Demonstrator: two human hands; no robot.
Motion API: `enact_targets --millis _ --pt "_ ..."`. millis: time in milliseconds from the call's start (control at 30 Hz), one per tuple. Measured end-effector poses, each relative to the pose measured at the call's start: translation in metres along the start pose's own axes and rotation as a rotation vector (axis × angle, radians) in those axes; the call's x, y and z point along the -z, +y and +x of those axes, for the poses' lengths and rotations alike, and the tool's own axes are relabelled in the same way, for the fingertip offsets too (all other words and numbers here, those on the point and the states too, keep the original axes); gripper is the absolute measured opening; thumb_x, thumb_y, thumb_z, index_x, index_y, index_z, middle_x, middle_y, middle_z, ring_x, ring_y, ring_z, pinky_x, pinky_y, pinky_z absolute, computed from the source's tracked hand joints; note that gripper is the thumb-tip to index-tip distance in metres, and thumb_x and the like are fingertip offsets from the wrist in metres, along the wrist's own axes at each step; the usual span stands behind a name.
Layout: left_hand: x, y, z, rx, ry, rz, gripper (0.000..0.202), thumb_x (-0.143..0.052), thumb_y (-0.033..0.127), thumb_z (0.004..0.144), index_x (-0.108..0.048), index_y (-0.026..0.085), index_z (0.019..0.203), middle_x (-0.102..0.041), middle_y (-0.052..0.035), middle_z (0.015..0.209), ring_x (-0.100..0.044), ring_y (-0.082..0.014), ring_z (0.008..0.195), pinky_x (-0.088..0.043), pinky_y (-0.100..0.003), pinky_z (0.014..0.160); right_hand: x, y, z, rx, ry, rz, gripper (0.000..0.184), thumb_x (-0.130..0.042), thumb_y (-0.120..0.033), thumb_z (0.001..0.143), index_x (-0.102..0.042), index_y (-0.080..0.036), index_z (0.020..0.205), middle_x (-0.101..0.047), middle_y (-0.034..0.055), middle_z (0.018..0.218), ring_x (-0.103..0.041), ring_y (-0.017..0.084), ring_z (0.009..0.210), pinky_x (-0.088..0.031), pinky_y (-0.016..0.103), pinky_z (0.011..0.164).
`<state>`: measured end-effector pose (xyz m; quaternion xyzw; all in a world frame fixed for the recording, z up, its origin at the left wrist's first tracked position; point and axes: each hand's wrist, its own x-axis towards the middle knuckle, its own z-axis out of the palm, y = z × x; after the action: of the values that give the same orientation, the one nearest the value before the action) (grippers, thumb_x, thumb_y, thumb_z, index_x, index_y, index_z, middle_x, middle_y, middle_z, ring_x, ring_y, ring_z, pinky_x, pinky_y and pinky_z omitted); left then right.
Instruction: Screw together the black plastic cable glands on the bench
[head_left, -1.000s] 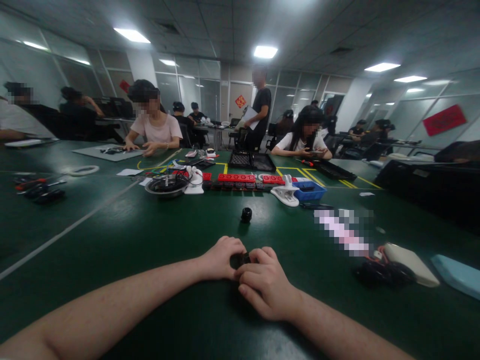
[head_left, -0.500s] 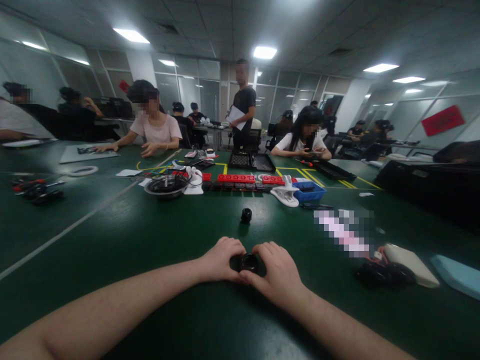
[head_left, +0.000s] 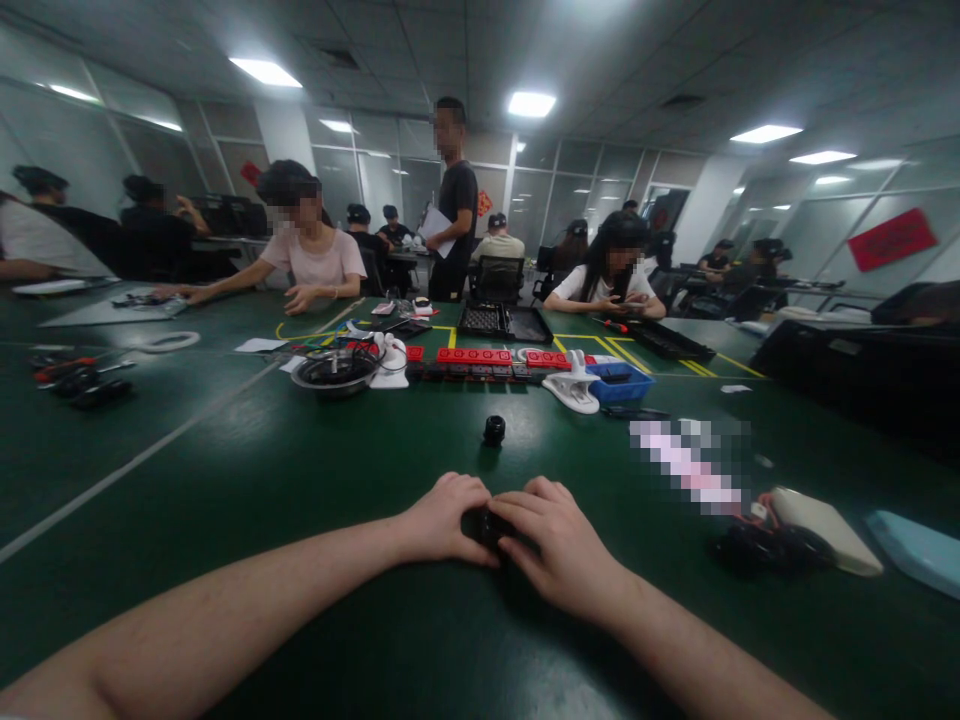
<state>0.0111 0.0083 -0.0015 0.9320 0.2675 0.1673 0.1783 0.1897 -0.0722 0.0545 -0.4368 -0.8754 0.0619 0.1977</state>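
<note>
Both hands meet at a small black cable gland point(head_left: 493, 526) on the green table in front of me. My left hand point(head_left: 450, 518) grips it from the left, with fingers on the far side and thumb on the near side. My right hand point(head_left: 553, 535) is closed about its right side, fingers reaching over the top and thumb near the front. Most of the part is hidden by the fingers. Beyond my hands a second black cable gland point(head_left: 494, 431) stands upright on the table, apart from both.
A row of red-and-black blocks point(head_left: 472, 362) crosses the table, between a round bowl point(head_left: 335, 374) and a blue tray point(head_left: 621, 382). White clamps point(head_left: 574, 383) stand beside them. At right are a black cable bundle point(head_left: 769, 548) and a beige box point(head_left: 825, 530). Other people sit across the table.
My right fingers have moved left over the top of the cable gland, covering its round opening. My left hand keeps its hold. In the background, the standing person has moved left.
</note>
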Motion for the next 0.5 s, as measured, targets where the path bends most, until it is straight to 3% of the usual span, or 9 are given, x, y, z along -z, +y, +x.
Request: enact_targets --millis 300,500 --pt "0.0050 0.0048 -0.0002 0.005 -0.029 -0.023 0.047 -0.069 0.054 0.059 -0.056 0.020 0.088 -0.053 0.0008 0.088 -0.048 -0.0186 0.085 -0.032 -0.030 0.077 0.0088 0.0076 -0.0013 0.066 -0.124 0.168 0.040 -0.040 -0.007 0.079 -0.050 -0.024 0.114 -0.055 0.0018 0.116 -0.042 0.019 0.092 -0.036 0.036 0.078" --pt "0.0026 0.0026 -0.0001 -0.012 -0.019 -0.013 0.042 -0.069 0.054 0.059 -0.057 0.020 0.081 -0.053 0.0012 0.087 -0.048 -0.0187 0.084 -0.031 -0.030 0.077 0.0055 0.0067 0.0026 0.020 -0.131 0.251 0.039 -0.042 -0.001 0.070 -0.055 -0.022 0.100 -0.057 0.0031 0.099 -0.044 0.018 0.093 -0.036 0.035 0.081"
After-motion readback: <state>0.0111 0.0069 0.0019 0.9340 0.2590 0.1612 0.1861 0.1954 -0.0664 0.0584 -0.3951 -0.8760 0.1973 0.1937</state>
